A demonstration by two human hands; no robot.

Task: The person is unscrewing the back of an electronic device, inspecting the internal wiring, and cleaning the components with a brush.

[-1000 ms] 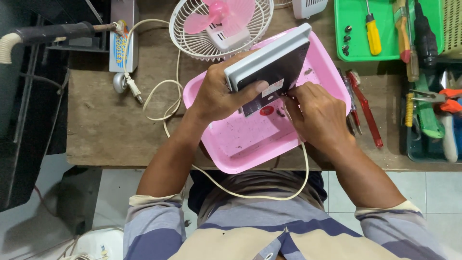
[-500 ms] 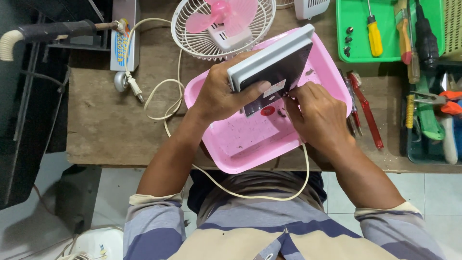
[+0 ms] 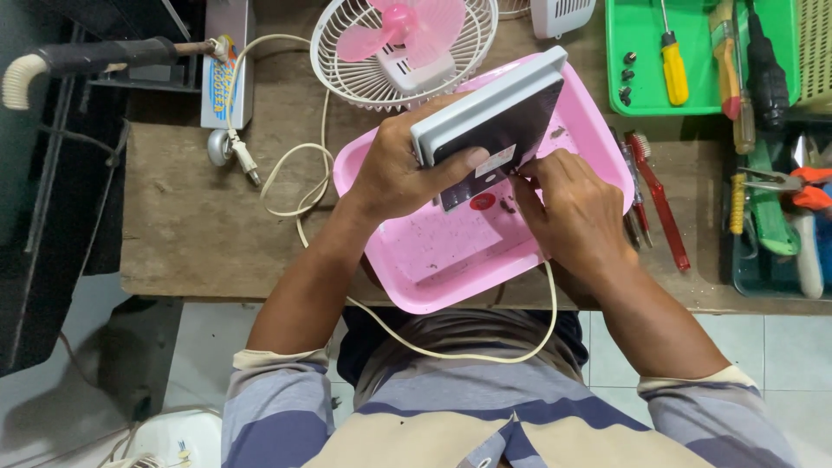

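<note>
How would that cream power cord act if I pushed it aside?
The cord lies in loose loops on the bench and droops over its edge, so it's probably floppy and light. It would likely slide and drag its plug along.

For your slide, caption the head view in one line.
Left hand holds a grey panel over a pink tray; right hand works beneath.

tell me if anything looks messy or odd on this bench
Dark specks of debris are scattered over the floor of the pink tray. The small pink fan lies face-up on the wooden table, not standing. Otherwise nothing stands out.
</note>
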